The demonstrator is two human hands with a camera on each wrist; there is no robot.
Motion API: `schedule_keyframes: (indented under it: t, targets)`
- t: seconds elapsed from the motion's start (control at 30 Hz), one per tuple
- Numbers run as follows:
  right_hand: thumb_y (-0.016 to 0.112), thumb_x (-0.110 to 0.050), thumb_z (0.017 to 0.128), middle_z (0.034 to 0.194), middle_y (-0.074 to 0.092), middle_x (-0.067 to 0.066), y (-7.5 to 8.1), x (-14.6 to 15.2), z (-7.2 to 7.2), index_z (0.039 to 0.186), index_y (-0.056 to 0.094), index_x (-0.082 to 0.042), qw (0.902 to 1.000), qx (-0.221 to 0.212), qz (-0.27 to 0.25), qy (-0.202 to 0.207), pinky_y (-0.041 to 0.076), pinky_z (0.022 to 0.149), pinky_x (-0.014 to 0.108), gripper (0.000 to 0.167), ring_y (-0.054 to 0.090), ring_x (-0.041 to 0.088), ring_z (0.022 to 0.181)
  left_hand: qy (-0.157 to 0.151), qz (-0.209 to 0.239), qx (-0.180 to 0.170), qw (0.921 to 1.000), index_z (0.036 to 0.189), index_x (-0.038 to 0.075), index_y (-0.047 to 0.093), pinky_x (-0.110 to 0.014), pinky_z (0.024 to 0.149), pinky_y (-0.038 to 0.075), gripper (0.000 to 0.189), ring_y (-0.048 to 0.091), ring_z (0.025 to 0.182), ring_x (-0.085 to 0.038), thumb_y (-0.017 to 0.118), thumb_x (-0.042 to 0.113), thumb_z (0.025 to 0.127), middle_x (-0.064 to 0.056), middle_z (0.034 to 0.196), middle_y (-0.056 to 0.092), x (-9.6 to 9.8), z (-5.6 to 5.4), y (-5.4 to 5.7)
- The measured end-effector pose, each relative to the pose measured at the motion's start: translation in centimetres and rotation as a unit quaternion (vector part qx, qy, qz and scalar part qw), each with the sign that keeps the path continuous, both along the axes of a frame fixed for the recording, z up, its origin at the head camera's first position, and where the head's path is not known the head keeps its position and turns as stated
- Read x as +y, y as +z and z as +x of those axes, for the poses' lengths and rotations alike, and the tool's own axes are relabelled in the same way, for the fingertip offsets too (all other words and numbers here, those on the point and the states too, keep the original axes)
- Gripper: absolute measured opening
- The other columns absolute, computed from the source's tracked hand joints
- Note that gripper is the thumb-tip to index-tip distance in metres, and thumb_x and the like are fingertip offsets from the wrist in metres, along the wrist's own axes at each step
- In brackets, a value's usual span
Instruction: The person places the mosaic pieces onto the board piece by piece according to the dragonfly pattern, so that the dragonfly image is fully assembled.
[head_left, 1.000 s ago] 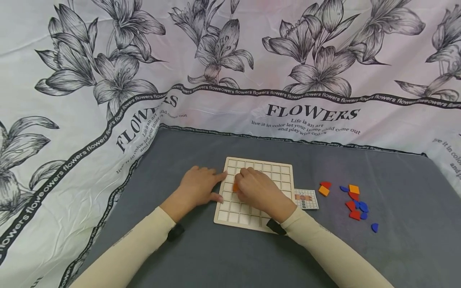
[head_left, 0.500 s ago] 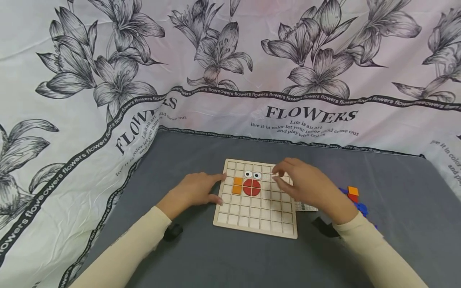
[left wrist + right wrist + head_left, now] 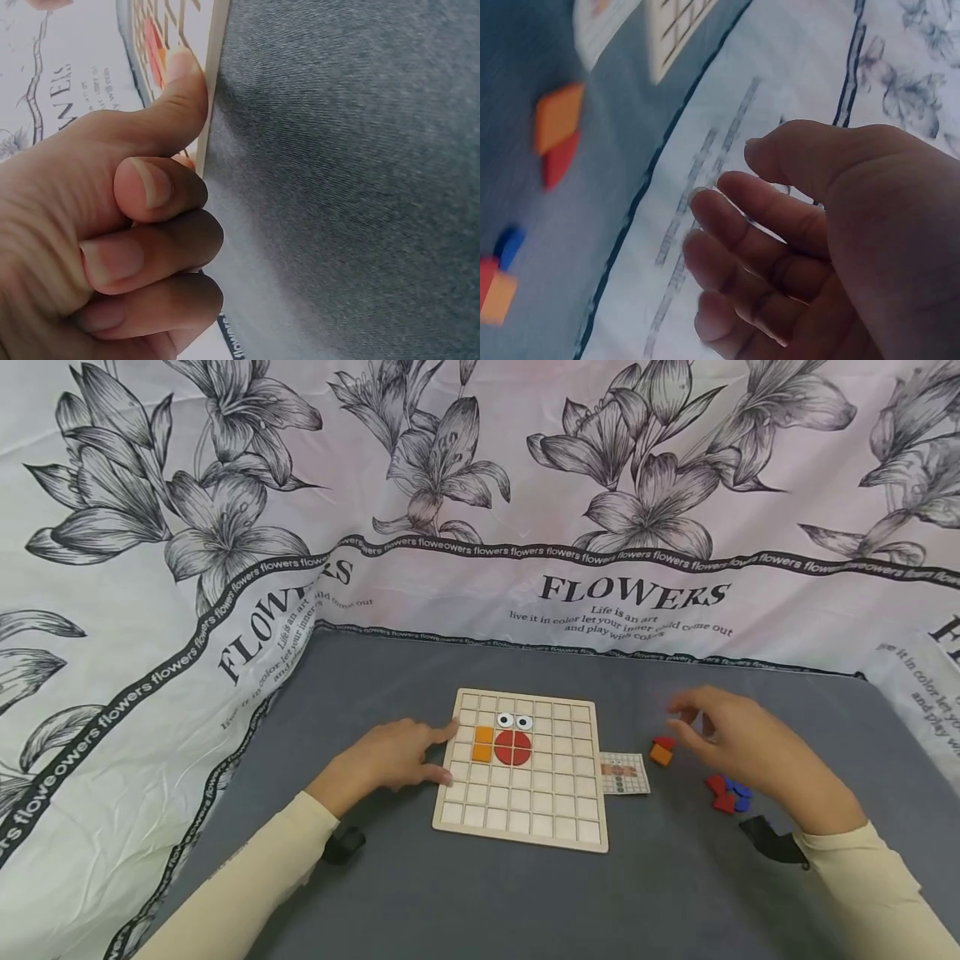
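Note:
My left hand [image 3: 382, 756] touches the left edge of a wooden grid board [image 3: 558, 793] with thumb and index finger apart. In the left wrist view its thumb [image 3: 180, 86] lies over the board's rim, the other fingers curled below. On the board are two eye pieces [image 3: 513, 721], a red circle of quarter pieces [image 3: 512, 747] and two orange square tiles [image 3: 482, 743]. Right of the board my right hand [image 3: 750, 752] hovers over the table, fingers loosely bent and holding nothing. Near its fingertips lie an orange tile [image 3: 661, 756] and a red piece [image 3: 663, 742].
A small printed pattern card [image 3: 625, 773] lies against the board's right edge. Several loose red pieces [image 3: 724, 802] and blue pieces [image 3: 742, 791] sit under and beside the right hand, which hides part of the pile. A flower-printed cloth [image 3: 450, 593] hangs behind the grey table.
My right hand has lifted off the board and moved right toward the loose pieces, uncovering the orange tiles, eyes and red circle. The left hand has stayed at the board's left edge.

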State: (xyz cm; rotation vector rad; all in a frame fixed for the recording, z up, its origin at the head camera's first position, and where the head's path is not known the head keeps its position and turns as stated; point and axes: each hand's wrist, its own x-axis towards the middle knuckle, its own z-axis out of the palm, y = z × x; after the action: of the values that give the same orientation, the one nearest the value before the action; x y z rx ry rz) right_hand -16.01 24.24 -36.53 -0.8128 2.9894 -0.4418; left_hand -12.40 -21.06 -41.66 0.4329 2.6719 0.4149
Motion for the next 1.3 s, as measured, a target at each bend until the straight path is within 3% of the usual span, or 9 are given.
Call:
schedule_keyframes:
  t: [0.23, 0.4, 0.67, 0.87, 1.1, 1.3]
  targets:
    - [0.077, -0.013, 0.098, 0.114, 0.07, 0.011, -1.2, 2.8, -0.6, 0.126, 0.07, 0.001, 0.9993, -0.016, 0.026, 0.022, 0.057, 0.073, 0.043, 0.032, 0.067, 0.026, 0.095, -0.002, 0.01, 0.004, 0.9999, 0.167, 0.026, 0.035, -0.032, 0.05, 0.041, 0.09, 0.054, 0.043, -0.016, 0.079, 0.051, 0.092, -0.002, 0.056, 0.057, 0.1, 0.3, -0.1]
    - [0.078, -0.01, 0.097, 0.116, 0.07, 0.012, -2.2, 3.1, -0.7, 0.131, 0.07, -0.002, 0.9984, -0.005, 0.045, 0.033, 0.059, 0.078, 0.05, 0.036, 0.069, 0.032, 0.102, -0.011, 0.009, 0.011, 0.9998, 0.167, 0.025, 0.035, -0.032, 0.05, 0.042, 0.09, 0.053, 0.044, -0.016, 0.079, 0.051, 0.093, -0.002, 0.055, 0.056, 0.1, 0.0, 0.1]
    - [0.081, -0.013, 0.094, 0.114, 0.071, 0.012, -3.6, 1.9, -1.1, 0.13, 0.073, -0.011, 0.9967, 0.01, 0.079, 0.017, 0.056, 0.067, 0.046, 0.036, 0.069, 0.03, 0.095, -0.009, 0.004, 0.011, 0.9999, 0.167, 0.025, 0.034, -0.032, 0.05, 0.042, 0.091, 0.053, 0.045, -0.016, 0.078, 0.051, 0.093, -0.002, 0.057, 0.056, 0.0, 0.0, 0.1]
    - [0.085, -0.013, 0.091, 0.116, 0.068, 0.007, -4.6, 1.8, -1.4, 0.125, 0.075, -0.016, 0.9959, 0.025, 0.07, 0.052, 0.058, 0.077, 0.051, 0.035, 0.068, 0.031, 0.103, -0.014, 0.003, 0.012, 0.9998, 0.167, 0.024, 0.034, -0.033, 0.052, 0.042, 0.09, 0.054, 0.047, -0.015, 0.078, 0.051, 0.094, 0.0, 0.058, 0.057, 0.1, 0.1, 0.1]
    - [0.088, -0.012, 0.088, 0.107, 0.068, -0.005, -5.1, 1.8, -1.7, 0.117, 0.078, -0.021, 0.9936, 0.056, 0.048, 0.085, 0.058, 0.079, 0.044, 0.033, 0.067, 0.017, 0.097, -0.009, 0.011, 0.009, 0.9999, 0.168, 0.025, 0.032, -0.033, 0.052, 0.043, 0.09, 0.056, 0.045, -0.015, 0.077, 0.05, 0.094, 0.0, 0.058, 0.058, 0.1, 0.0, 0.0]
    - [0.086, -0.012, 0.091, 0.106, 0.067, -0.004, -5.3, 1.6, -2.1, 0.116, 0.078, -0.018, 0.993, 0.046, 0.045, 0.099, 0.058, 0.078, 0.045, 0.028, 0.066, 0.017, 0.094, -0.009, 0.013, 0.003, 0.9999, 0.168, 0.026, 0.032, -0.033, 0.051, 0.043, 0.09, 0.056, 0.045, -0.016, 0.077, 0.051, 0.094, 0.001, 0.058, 0.059, 0.0, 0.1, -0.1]
